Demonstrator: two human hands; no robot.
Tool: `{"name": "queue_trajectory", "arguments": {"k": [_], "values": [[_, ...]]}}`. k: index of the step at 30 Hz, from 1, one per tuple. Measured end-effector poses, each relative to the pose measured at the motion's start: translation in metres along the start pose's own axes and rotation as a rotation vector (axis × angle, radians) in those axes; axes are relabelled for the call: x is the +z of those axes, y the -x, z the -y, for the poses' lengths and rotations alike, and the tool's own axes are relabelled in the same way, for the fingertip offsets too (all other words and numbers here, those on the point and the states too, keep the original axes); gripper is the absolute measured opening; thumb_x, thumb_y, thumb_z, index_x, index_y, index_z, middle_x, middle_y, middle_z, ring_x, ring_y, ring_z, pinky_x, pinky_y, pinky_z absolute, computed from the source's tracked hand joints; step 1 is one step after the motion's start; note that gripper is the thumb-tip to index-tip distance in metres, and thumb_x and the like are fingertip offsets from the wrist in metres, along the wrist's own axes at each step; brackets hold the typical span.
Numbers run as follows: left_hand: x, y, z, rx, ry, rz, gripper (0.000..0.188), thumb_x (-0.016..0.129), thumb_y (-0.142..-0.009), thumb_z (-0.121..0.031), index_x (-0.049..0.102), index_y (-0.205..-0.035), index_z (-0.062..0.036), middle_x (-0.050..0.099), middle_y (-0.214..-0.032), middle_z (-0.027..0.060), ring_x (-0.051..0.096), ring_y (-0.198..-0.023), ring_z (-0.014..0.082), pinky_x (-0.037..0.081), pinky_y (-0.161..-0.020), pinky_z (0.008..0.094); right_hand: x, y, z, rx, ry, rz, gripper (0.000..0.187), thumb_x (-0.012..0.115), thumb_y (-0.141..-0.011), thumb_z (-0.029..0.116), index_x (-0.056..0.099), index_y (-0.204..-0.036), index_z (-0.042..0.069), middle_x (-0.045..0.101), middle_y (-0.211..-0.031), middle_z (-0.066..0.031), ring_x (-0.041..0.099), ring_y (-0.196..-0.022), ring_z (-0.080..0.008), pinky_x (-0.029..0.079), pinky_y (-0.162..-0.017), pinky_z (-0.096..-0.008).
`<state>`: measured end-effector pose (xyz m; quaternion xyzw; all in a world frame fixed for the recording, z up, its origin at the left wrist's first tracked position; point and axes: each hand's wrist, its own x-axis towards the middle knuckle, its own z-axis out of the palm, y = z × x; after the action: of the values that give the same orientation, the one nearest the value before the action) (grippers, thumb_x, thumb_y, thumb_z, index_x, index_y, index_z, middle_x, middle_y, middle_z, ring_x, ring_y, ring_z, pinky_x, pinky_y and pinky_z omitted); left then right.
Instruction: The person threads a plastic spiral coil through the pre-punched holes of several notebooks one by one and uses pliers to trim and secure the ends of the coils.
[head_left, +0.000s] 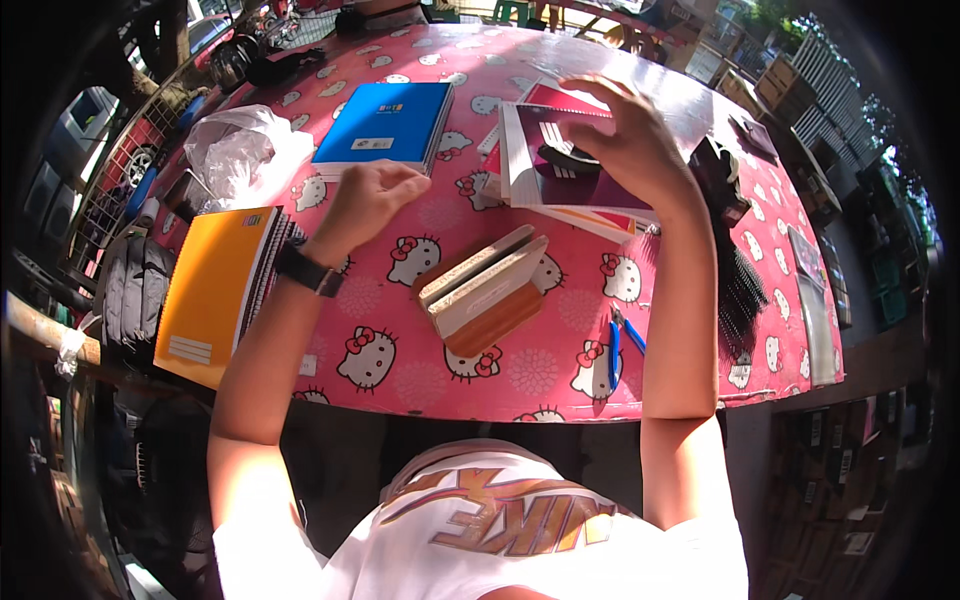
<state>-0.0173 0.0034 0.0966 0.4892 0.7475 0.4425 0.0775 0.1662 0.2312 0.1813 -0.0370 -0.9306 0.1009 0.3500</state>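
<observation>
My left hand is closed, its fingers bent together near the lower edge of a blue spiral notebook. Whatever those fingers may hold is hidden from me. Over a purple-covered notebook my right hand is open, fingers curved and spread apart from the thumb. A dark curved shape lies on that cover beside the thumb; I cannot tell what it is. Under the purple notebook a loose stack of red and white notebooks shows. Between my forearms rests a brown wooden block holder with upright slabs.
Blue-handled pliers lie by my right forearm. A yellow spiral notebook is at left, below a clear plastic bag. Black bristly strands and a black object lie at right on the pink patterned tablecloth.
</observation>
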Motion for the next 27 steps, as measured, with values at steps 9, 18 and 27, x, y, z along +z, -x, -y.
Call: {"name": "queue_trajectory", "arguments": {"k": [9,18,27], "values": [[0.083,-0.047,0.004,-0.53,0.527,0.127,0.037,0.065,-0.083,-0.036,0.058,-0.102,-0.0055,0.063,-0.093,0.0053,0.058,-0.081,0.0139,0.047,-0.075,0.0291,0.079,0.037,-0.047,0.475,0.115,0.02,0.055,0.069,-0.067,0.056,0.065,-0.103,0.013,0.056,-0.113,-0.0112,0.048,-0.111,-0.0285,0.031,-0.094,-0.0462],[0.097,-0.035,-0.005,-0.428,0.801,0.003,0.028,0.061,-0.086,-0.01,0.049,-0.11,-0.0048,0.064,-0.093,0.0078,0.064,-0.079,0.0152,0.053,-0.071,0.0277,0.013,0.236,-0.087,1.13,0.392,-0.242,0.088,0.072,-0.062,0.06,0.043,-0.127,0.009,0.045,-0.129,-0.0181,0.038,-0.121,-0.0356,0.034,-0.098,-0.0513],[0.1,-0.056,-0.016,-0.452,0.801,-0.001,0.027,0.061,-0.086,-0.015,0.046,-0.106,-0.0044,0.062,-0.088,0.0064,0.063,-0.075,0.0154,0.054,-0.07,0.0294,0.018,0.137,-0.172,0.837,-0.122,-0.534,0.056,0.059,-0.086,0.035,0.049,-0.124,-0.005,0.059,-0.114,-0.0227,0.058,-0.104,-0.028,0.043,-0.09,-0.0353]]}}
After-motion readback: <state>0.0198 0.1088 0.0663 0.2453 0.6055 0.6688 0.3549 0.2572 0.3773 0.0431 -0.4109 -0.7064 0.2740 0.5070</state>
